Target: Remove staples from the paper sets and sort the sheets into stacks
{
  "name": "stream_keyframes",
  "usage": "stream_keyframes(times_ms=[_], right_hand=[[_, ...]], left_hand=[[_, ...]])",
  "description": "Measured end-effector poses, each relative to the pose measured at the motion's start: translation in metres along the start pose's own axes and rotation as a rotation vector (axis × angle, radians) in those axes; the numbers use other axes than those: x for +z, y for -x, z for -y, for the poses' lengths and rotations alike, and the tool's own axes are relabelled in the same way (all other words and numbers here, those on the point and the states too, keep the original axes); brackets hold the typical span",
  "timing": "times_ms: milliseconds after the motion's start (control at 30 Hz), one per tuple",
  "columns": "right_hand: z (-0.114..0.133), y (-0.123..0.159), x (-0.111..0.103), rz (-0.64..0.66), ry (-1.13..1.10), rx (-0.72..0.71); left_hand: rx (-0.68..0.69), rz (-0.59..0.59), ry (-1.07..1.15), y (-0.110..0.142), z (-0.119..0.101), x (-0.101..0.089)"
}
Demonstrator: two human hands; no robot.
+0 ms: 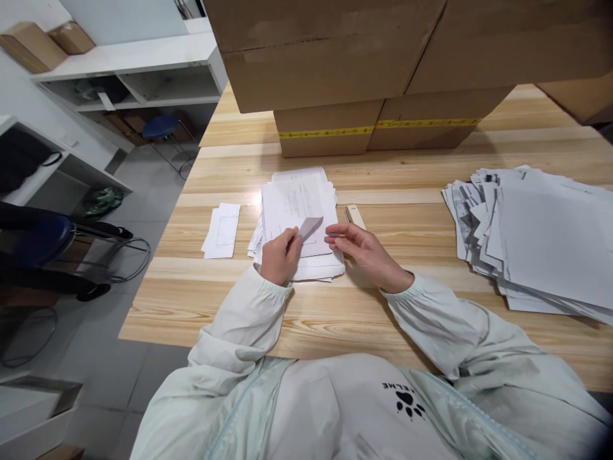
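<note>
In the head view, a small folded sheet of paper (310, 225) stands up at an angle, pinched between the thumb and fingers of my left hand (281, 257). Beneath it lies a stack of printed papers (297, 191) with uneven edges. My right hand (368, 252) is open at the right side of this stack, its fingers stretched toward the folded sheet and holding nothing. Just beyond those fingers is a beige stapler (354, 216), partly hidden by the hand. To the left, a few small folded papers (223, 231) rest on the wooden table (191, 300).
A large messy pile of papers (550, 236) covers the table's right side. Stacked cardboard boxes (330, 131) with yellow tape stand at the back. Left of the table edge are a blue stool (160, 126), white shelves (129, 64) and another person's legs (52, 278).
</note>
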State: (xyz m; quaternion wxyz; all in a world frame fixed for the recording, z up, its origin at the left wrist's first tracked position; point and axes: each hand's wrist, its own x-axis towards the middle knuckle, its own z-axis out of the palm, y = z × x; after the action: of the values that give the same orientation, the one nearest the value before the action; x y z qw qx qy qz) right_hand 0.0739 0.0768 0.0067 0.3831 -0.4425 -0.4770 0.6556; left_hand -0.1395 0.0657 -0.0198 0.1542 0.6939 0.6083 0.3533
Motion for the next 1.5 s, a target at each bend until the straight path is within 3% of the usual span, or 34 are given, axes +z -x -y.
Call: stream_keyframes(times_ms=[133,233,367,567,800,1000,1267,1500], right_hand=[[-0.005,-0.002,-0.003,-0.028,0.107,-0.053],[-0.002,0.000,-0.005,-0.040,0.134,-0.038],[0.010,0.005,-0.003,-0.023,0.115,0.034],[0.017,0.007,0.001,-0.035,0.038,0.088],[0.016,0.006,0.001,-0.053,0.008,0.122],[0.017,0.007,0.000,-0.081,-0.003,0.069],[0.025,0.006,-0.002,-0.096,-0.135,0.173],[0.027,0.008,-0.004,-0.078,-0.116,0.146]], left_hand=[[-0.058,-0.155,-0.003,0.000,-0.001,0.000],[0.021,-0.209,-0.046,0.001,0.003,0.000],[0.182,-0.059,-0.074,0.003,0.008,0.002],[0.224,0.097,-0.092,0.003,0.012,0.005],[0.208,0.119,-0.114,0.002,0.017,0.008],[0.239,0.113,-0.069,0.002,0.018,0.009],[0.204,0.116,-0.070,0.002,0.013,0.006],[0.227,0.088,-0.045,0.003,0.013,0.004]])
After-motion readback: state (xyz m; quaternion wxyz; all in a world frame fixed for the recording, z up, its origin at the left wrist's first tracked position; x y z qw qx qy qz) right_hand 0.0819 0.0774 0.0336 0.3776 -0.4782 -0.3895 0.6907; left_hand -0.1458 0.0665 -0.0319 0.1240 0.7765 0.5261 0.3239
